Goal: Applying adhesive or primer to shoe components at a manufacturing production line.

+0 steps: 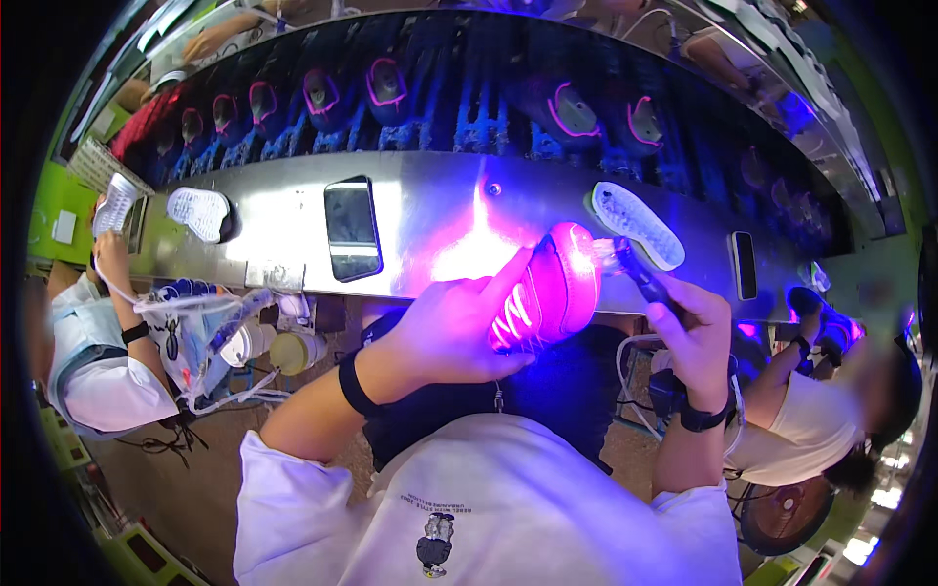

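My left hand [451,327] is closed around a laced shoe upper [562,293] that glows pink under a blue-violet light. The shoe is tilted, its rounded end up and its laces toward my left fingers. In my right hand [696,332] is a dark-handled brush [647,283], gripped between thumb and fingers. Its pale bristles touch or nearly touch the shoe's right side; I cannot tell which. Just beyond the brush, a pale shoe sole [637,225] lies on the metal bench [420,186].
A phone [353,230] and a white sole [199,214] lie to the left, another phone [745,266] to the right. Behind the bench runs a dark conveyor [440,88] carrying several shoes. Co-workers sit at both sides; the left one's hand [112,249] holds a sole. White containers [249,342] stand lower left.
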The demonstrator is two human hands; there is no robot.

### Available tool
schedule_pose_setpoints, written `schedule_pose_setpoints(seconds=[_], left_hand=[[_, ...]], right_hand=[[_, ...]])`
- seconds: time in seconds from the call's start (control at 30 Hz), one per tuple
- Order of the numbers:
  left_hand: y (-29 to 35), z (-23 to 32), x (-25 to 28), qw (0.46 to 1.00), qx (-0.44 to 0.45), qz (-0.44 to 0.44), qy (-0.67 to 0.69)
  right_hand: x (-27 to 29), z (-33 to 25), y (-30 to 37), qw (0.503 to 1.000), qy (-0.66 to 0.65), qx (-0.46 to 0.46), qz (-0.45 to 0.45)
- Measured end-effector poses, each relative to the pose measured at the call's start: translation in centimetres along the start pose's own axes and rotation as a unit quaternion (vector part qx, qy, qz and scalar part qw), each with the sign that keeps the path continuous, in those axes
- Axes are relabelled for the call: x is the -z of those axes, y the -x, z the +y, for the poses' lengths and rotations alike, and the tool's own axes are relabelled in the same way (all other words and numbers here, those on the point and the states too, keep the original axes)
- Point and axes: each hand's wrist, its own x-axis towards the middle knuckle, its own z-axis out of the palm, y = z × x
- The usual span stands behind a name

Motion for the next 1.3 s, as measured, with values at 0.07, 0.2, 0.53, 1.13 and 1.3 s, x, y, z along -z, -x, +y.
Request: schedule_pose_setpoints(seconds=[0.07, 0.2, 0.53, 1.13, 1.3], left_hand=[[0.3, 0.6, -0.5, 1.0, -0.017, 0.003, 0.02], [0.5, 1.9, 0.0, 0.996, -0.056, 0.025, 0.073], [0.3, 4.7, 1.0, 0.954, 0.098, -0.101, 0.265], [-3.2, 4.2, -3.7, 0.789, 0.292, -0.086, 0.534], [-3.5, 4.7, -2.3, 0.798, 0.291, -0.054, 0.525]], right_hand=[[0.2, -0.5, 0.6, 0.999, 0.011, 0.035, -0.023], [0.5, -0.8, 1.8, 0.999, -0.001, 0.02, -0.027], [1.5, 0.0, 3.7, 0.997, -0.008, -0.028, -0.069], [2.2, 5.5, 6.4, 0.994, 0.002, -0.098, -0.04], [4.7, 5.1, 8.7, 0.98, -0.057, -0.14, -0.13]])
